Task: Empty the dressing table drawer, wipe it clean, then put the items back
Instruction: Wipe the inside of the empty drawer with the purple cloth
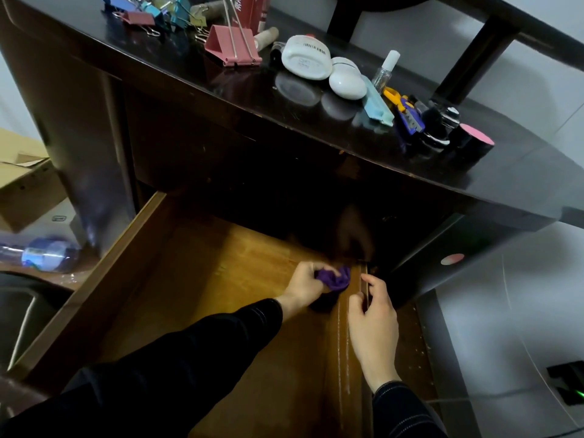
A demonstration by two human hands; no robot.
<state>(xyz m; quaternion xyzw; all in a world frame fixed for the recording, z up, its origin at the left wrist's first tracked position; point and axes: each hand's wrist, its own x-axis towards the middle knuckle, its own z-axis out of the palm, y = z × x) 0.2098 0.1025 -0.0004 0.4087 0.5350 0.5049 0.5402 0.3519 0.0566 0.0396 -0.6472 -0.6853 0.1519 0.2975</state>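
Left hand (304,284) grips purple cloth (339,279) in drawer (104,279); right hand (373,316) pinches its rim, below cluttered tabletop (221,90).

A home room, prob. a bedroom, is indicated. A dark glossy dressing table (221,99) w/ a wooden drawer (202,279) pulled out is set against a pale wall (474,42). Personal odds & ends are spread on its top: binder clips (232,45), white cosmetic containers (306,58), a small spray bottle (385,69), a pink-lidded jar (474,140). A cardboard box (22,184) & a plastic bottle (47,252) are seen low at left.
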